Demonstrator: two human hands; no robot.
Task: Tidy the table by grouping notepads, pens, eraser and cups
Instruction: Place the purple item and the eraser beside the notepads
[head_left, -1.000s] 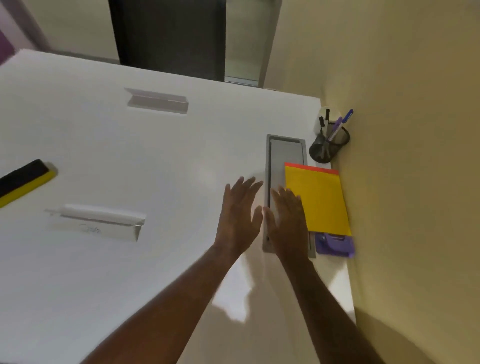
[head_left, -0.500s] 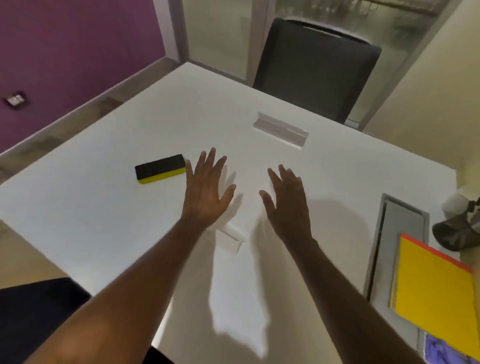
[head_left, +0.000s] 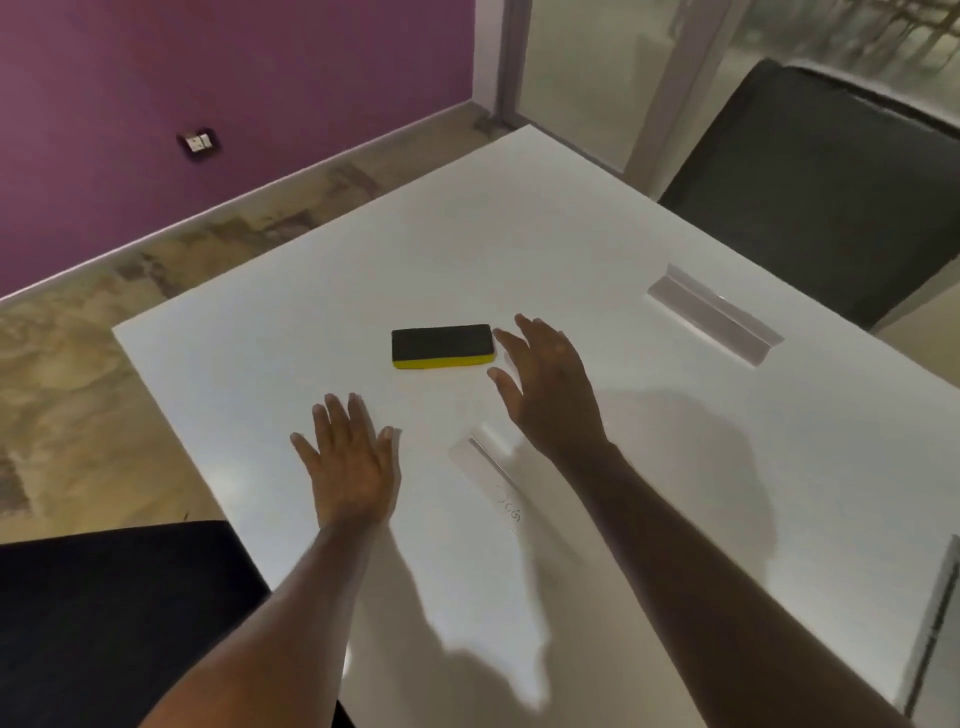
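Note:
A black and yellow eraser (head_left: 442, 346) lies flat on the white table (head_left: 649, 467), near its left part. My right hand (head_left: 545, 387) hovers just right of the eraser with fingers spread, its fingertips almost at the eraser's right end; no contact shows. My left hand (head_left: 350, 460) is open, fingers straight, below and left of the eraser, a hand's width away. Neither hand holds anything. Notepads, pens and cups are out of view.
A clear plastic sign holder (head_left: 485, 460) lies between my forearms; a second one (head_left: 714, 322) lies at the far right. A black chair (head_left: 826, 182) stands behind the table; a dark seat (head_left: 104, 623) is at the lower left. A grey cable tray edge (head_left: 935, 623) shows at right.
The view has swung left, away from the yellow notepad and pen cup. Both hands have moved left across the table; the right hand now reaches the eraser's right end.

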